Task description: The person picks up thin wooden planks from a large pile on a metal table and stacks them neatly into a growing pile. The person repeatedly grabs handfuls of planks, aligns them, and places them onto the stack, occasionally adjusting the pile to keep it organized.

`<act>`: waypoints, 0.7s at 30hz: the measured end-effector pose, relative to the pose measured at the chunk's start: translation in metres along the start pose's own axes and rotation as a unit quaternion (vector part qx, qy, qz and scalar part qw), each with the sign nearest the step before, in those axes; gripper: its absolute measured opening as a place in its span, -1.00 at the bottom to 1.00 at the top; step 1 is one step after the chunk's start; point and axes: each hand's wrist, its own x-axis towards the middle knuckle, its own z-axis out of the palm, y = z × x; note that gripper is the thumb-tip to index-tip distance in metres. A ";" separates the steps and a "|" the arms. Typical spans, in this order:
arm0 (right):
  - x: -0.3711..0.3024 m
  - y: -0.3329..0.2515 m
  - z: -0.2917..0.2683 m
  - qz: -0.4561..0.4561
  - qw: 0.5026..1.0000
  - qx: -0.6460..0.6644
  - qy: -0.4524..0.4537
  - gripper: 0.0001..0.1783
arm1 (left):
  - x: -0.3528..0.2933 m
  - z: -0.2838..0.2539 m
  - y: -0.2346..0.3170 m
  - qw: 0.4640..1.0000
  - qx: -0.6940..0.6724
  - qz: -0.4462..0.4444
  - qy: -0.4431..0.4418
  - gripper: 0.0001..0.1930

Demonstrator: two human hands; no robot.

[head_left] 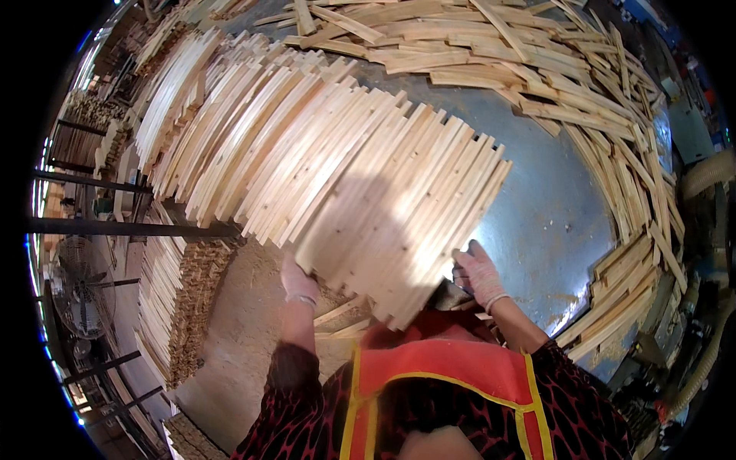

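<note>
A wide row of pale wooden strips [399,207] lies side by side in front of me, their near ends uneven. My left hand [299,282], in a pale glove, grips the left side of the nearest batch at its near end; its fingertips are hidden by the wood. On the opposite side, my right hand [477,272], also gloved and with dark fingertips, presses against the outer strip near its close end. The batch sits between both hands, and a shadow falls across its middle.
Loose strips [475,57] are heaped around the far and right rim of a grey metal table [537,207]. Stacked strips [203,307] stand at the left, near dark metal bars [130,227] and a standing fan [80,287]. A ribbed hose [709,364] runs at the right.
</note>
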 end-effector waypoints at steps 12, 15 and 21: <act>0.000 -0.066 -0.076 -0.107 0.901 -0.417 0.052 -0.15 | -0.051 0.066 -0.019 0.830 0.416 -0.015 -0.372 -0.12; 0.011 -0.084 -0.063 0.025 0.837 -0.539 0.089 -0.09 | -0.051 0.097 -0.047 0.849 0.344 -0.033 -0.400 0.05; 0.001 -0.075 -0.045 -0.076 0.933 -0.333 0.112 -0.21 | -0.067 0.112 -0.039 0.840 0.355 -0.070 -0.405 0.18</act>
